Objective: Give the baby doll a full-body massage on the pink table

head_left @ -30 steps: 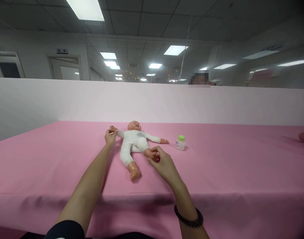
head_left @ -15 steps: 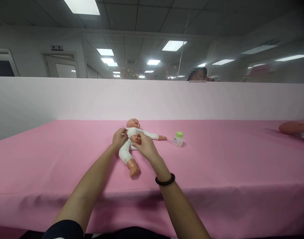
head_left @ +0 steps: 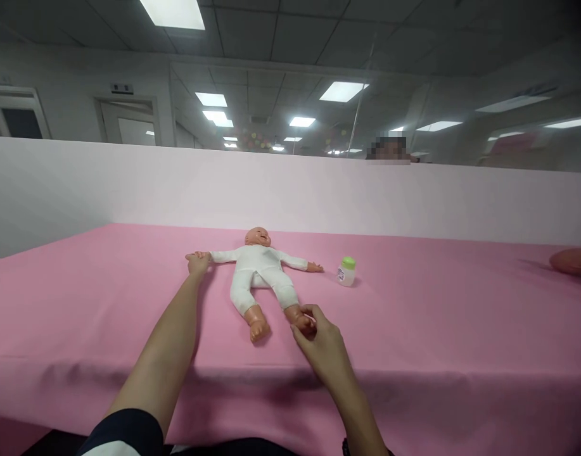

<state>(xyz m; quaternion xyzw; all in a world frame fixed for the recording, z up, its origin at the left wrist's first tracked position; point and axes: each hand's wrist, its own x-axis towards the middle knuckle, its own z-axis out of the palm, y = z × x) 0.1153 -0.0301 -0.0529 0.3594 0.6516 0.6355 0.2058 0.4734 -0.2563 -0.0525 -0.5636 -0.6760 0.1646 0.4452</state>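
Note:
A baby doll [head_left: 259, 258] with a white cloth body lies on its back, its arms spread and its head toward the far side. At the doll's outstretched arm on the left, my left hand [head_left: 198, 262] is closed around the doll's hand. My right hand [head_left: 322, 339] grips the doll's foot [head_left: 300, 318] on the right between thumb and fingers. The doll's other foot [head_left: 256, 324] rests on the pink cloth, untouched. To the right of the doll's arm stands a small clear jar with a green lid [head_left: 346, 272].
A pink cloth [head_left: 437, 304] covers the table. Behind it runs a low white partition [head_left: 290, 193]. Part of another doll-coloured object [head_left: 573, 261] shows at the right edge. A person's head [head_left: 389, 149] is visible beyond the partition.
My hands have moved apart, stretching the doll's left-side arm outward and bringing its right-side leg down and straight. Earlier that arm and foot were held together over the doll's chest.

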